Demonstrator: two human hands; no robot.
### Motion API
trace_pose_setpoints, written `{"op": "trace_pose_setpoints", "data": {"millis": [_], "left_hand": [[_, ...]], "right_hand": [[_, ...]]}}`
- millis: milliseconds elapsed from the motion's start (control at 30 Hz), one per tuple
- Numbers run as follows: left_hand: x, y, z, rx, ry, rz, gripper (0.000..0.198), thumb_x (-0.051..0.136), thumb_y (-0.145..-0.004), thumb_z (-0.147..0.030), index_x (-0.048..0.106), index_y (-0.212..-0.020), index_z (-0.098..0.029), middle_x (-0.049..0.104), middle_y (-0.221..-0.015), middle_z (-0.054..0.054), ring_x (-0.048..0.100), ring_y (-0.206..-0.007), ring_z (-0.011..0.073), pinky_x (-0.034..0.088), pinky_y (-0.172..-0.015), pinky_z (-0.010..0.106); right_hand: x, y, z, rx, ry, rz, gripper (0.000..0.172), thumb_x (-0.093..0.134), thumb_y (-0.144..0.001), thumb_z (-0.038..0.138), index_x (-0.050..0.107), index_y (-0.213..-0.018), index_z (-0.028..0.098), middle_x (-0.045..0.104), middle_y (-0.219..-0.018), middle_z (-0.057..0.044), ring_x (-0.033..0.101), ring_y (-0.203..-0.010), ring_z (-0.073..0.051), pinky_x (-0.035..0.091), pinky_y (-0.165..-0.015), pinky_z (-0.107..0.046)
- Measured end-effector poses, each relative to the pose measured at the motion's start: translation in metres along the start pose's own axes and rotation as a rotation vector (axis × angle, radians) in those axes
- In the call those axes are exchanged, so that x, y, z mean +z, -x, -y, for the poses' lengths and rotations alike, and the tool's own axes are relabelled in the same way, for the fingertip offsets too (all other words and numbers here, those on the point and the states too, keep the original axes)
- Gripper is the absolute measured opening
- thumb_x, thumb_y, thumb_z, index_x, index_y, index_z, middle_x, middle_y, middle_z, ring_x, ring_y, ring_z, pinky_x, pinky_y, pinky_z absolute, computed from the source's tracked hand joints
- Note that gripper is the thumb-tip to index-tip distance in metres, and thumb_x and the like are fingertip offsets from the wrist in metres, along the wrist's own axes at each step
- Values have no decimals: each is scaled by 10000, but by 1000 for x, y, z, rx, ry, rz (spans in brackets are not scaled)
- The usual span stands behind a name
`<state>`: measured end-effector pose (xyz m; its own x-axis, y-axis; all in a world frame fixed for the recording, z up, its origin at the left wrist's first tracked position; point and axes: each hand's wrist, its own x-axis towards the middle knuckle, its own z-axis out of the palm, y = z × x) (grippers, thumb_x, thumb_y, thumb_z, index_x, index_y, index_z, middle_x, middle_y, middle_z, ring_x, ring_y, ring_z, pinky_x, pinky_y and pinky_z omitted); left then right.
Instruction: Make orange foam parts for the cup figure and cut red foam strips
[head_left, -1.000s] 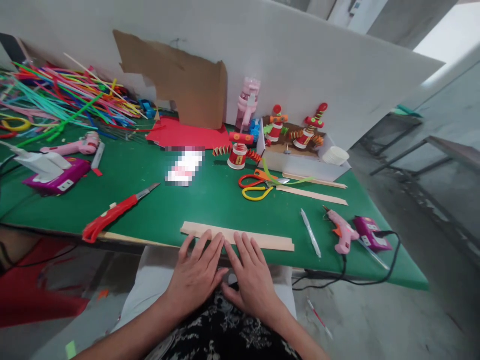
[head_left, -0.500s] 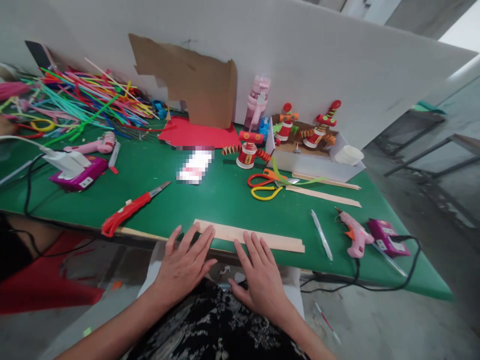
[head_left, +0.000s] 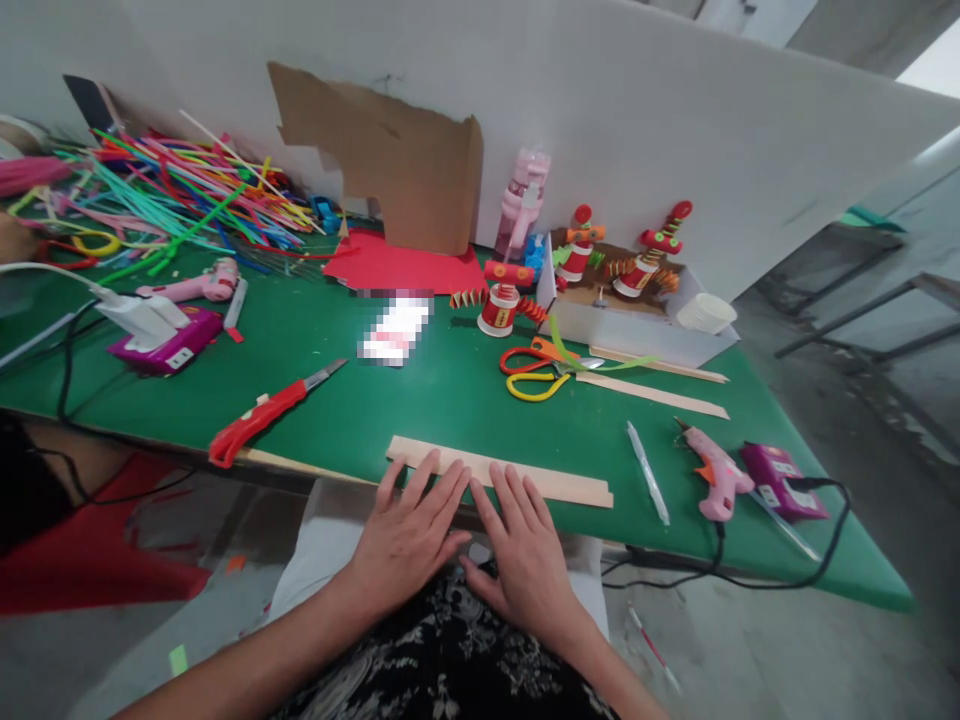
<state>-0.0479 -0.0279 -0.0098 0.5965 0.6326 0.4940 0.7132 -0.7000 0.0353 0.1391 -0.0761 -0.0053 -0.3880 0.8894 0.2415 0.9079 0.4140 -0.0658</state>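
Observation:
My left hand [head_left: 409,535] and my right hand [head_left: 525,555] lie side by side at the near edge of the green table [head_left: 420,400], palms down, fingers stretched out. The fingertips of both touch a long pale wooden strip [head_left: 570,485] lying along that edge. Neither hand holds anything. A red utility knife [head_left: 262,412] with its blade out lies to the left of my hands. Orange and yellow scissors [head_left: 536,370] sit further back, in the middle.
A pink glue gun [head_left: 716,475] and purple power strip [head_left: 784,480] lie at the right with a black cable. Another glue gun [head_left: 199,285] and a strip with plug [head_left: 161,335] sit left. Coloured straws [head_left: 172,195], cardboard [head_left: 390,165], red paper [head_left: 409,268], cup figures [head_left: 502,305] and a white box [head_left: 637,325] fill the back.
My hands spread apart half a second ago and have come back together at the strip. The view has shifted slightly leftward.

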Motion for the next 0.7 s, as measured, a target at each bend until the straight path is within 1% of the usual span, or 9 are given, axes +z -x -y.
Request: {"op": "trace_pose_setpoints", "data": {"millis": [133, 300, 367, 400, 467, 500, 533, 600, 700], "left_hand": [[0, 4, 1, -25, -8, -6, 449, 500, -967, -422, 645, -1285, -141, 678, -1309, 72, 508, -1282, 296, 62, -1235, 486], [-14, -2, 8, -38, -4, -3, 392, 473, -981, -390, 656, -1245, -166, 671, -1315, 90, 515, -1286, 291, 141, -1205, 498], [-23, -7, 19, -102, 38, -33, 336, 457, -992, -360, 678, -1180, -190, 694, -1272, 78, 529, -1262, 283, 212, -1169, 496], [-28, -10, 28, -161, 68, -49, 308, 454, -994, -341, 688, -1141, -204, 711, -1228, 70, 541, -1236, 277, 260, -1138, 490], [-34, -16, 47, -278, 150, -28, 298, 432, -999, -330, 698, -1080, -225, 730, -1121, 64, 564, -1165, 265, 369, -1039, 463], [-36, -18, 57, -306, 196, 1, 297, 435, -995, -348, 705, -1051, -237, 726, -1083, 60, 577, -1114, 255, 410, -986, 444], [-36, -19, 65, -326, 230, 28, 291, 452, -986, -373, 713, -1019, -250, 721, -1056, 55, 581, -1077, 250, 432, -952, 435], [-33, -20, 76, -337, 274, 60, 276, 481, -967, -397, 725, -938, -270, 714, -1051, 45, 572, -1072, 249, 446, -936, 433], [-26, -19, 80, -331, 296, 76, 266, 496, -955, -369, 714, -838, -274, 714, -1105, 37, 531, -1170, 262, 434, -974, 458]], "right_hand": [[1, 0, 0, -7, 5, -16, 738, 614, -875, 436, 409, -1504, 109, 393, -1556, -213, 323, -1464, -353, 349, -1145, -521], [0, 0, 0, -2, 1, -23, 743, 617, -878, 447, 407, -1504, 107, 396, -1551, -221, 338, -1455, -361, 350, -1139, -523], [-1, 0, 0, -4, -2, -14, 750, 621, -877, 443, 402, -1506, 99, 386, -1555, -228, 332, -1457, -365, 346, -1141, -523], [-2, 0, 0, -6, -4, -9, 754, 623, -876, 442, 399, -1508, 96, 380, -1558, -230, 329, -1459, -367, 345, -1142, -522], [-2, 0, 0, -3, -8, 0, 765, 624, -876, 442, 386, -1517, 99, 371, -1565, -225, 318, -1465, -363, 339, -1148, -520], [-2, 0, 1, 0, -10, 4, 771, 623, -876, 444, 377, -1522, 102, 368, -1568, -219, 309, -1470, -359, 335, -1152, -518], [-2, 0, 1, 4, -12, 7, 774, 621, -877, 444, 370, -1527, 106, 368, -1570, -214, 301, -1474, -355, 331, -1156, -517], [-2, 0, 1, 14, -14, 7, 774, 620, -879, 441, 365, -1530, 109, 371, -1571, -207, 291, -1479, -351, 325, -1161, -517], [-2, 0, 1, 11, -9, -1, 768, 623, -879, 436, 374, -1525, 102, 374, -1568, -210, 301, -1474, -352, 324, -1163, -515]]}}
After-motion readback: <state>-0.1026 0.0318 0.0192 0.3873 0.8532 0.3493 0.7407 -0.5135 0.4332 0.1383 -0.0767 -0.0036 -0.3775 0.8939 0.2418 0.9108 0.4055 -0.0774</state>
